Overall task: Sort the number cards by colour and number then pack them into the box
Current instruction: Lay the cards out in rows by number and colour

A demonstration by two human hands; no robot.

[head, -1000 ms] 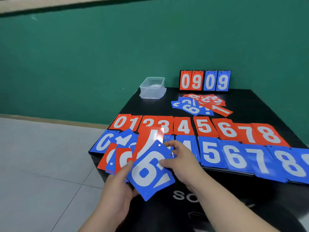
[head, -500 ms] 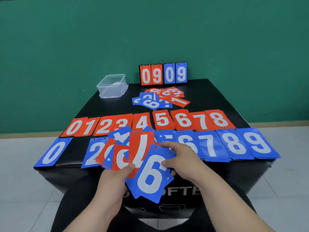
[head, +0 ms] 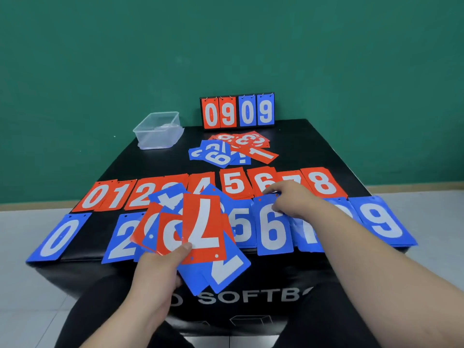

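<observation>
Left hand [head: 155,270] grips fanned cards [head: 226,271], lower centre; top red 7 card [head: 203,229] inverted, long axis up-frame. Right hand [head: 293,199] pinches top edge of blue 6 card [head: 272,232], upright in desk [head: 140,164] row, centre-right.

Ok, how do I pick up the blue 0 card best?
Pinch the blue 0 card at its near short end, coming from the front of the black table. It lies flat, alone, and that end seems to stick out past the table's front edge, so a thumb can slip under there.
</observation>
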